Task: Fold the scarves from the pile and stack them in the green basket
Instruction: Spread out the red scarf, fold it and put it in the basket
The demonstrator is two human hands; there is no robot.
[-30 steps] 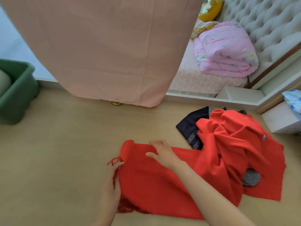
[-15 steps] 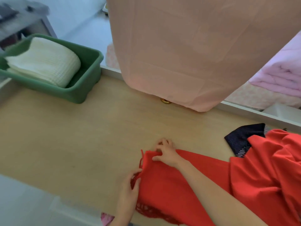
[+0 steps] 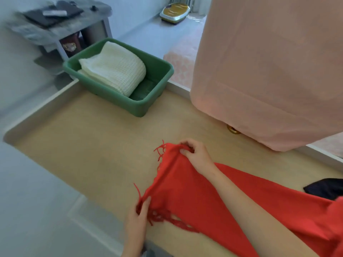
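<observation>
**Head view**

**Status.** One scarf is finished. A white scarf (image 3: 115, 69), folded, lies inside the green basket (image 3: 115, 98) toward its left wall. The basket floor to the right of the white scarf is bare. The green basket stands on the bench (image 3: 83, 145).

**Work in hand.** The red scarf (image 3: 204, 193) lies on the bench, nearer the person than the green basket and to its right. It is not yet folded. Its fringed end is raised slightly and drawn straight between both hands.
- The right hand (image 3: 196, 153) pinches the fringed corner nearest the green basket, with the fingers curled over the cloth.
- The left hand (image 3: 137, 221) grips the corner farthest from the green basket, with the fingers closed on hem and fringe.
- The rest of the red scarf runs away from the green basket and out of frame.

**Remaining.**
1. Fold the red scarf.
2. Place it in the green basket, on or beside the white scarf.
3. Treat the dark scarf (image 3: 323, 188), partly visible far to the right of the green basket and next to the red scarf (whether more scarves lie beyond the frame edge cannot be told).

Judged progress is early: one item is stacked and at least two are outstanding.

**Markings.** No brand, label or writing is legible. A red object (image 3: 69, 46) in the side table (image 3: 61, 25) behind the green basket carries a pale emblem, too blurred to read.
</observation>
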